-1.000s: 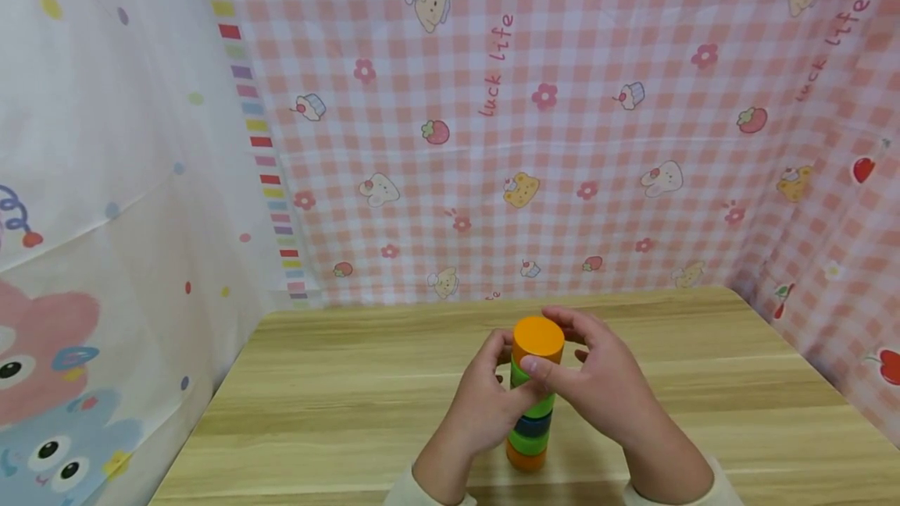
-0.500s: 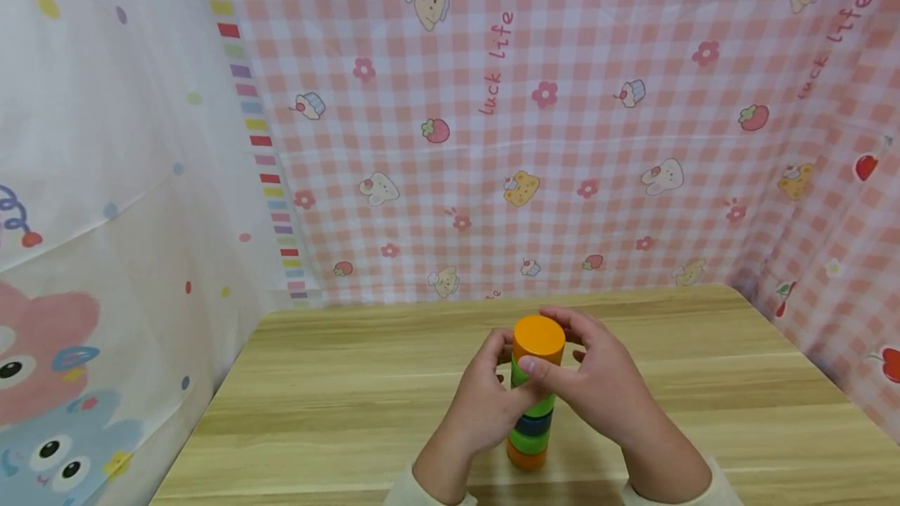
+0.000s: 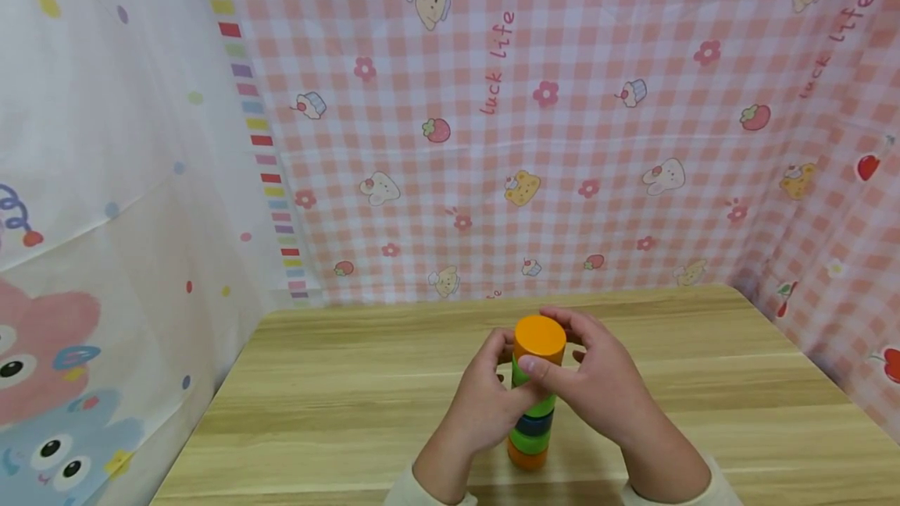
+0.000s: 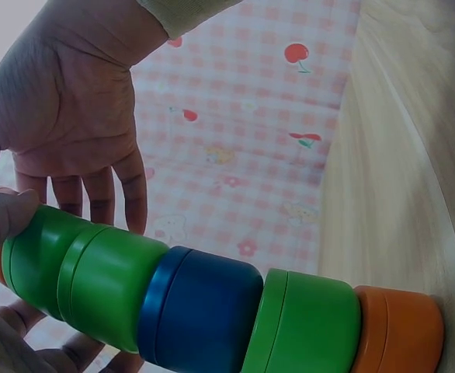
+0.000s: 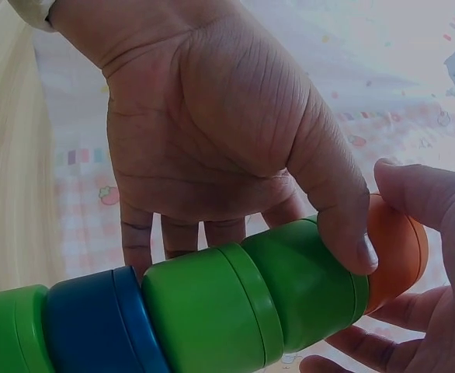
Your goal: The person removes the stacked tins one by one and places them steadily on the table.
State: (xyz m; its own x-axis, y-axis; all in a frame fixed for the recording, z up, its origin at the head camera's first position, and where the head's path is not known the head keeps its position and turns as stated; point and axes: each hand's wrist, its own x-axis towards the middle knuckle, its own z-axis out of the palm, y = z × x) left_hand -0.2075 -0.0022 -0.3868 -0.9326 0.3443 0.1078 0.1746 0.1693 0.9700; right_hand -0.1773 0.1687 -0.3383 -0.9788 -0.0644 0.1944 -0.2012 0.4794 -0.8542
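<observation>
Pink gingham cloth printed with cakes and strawberries hangs behind a pale wood-grain worktop; a white cartoon curtain hangs at nine o'clock. Near the front edge, at six o'clock, stands a stack of cups: orange at both ends, green and blue between. The left hand and right hand cup its upper part, fingers curled round it. It looks light, smooth and easily toppled; holding low seems steadier.
</observation>
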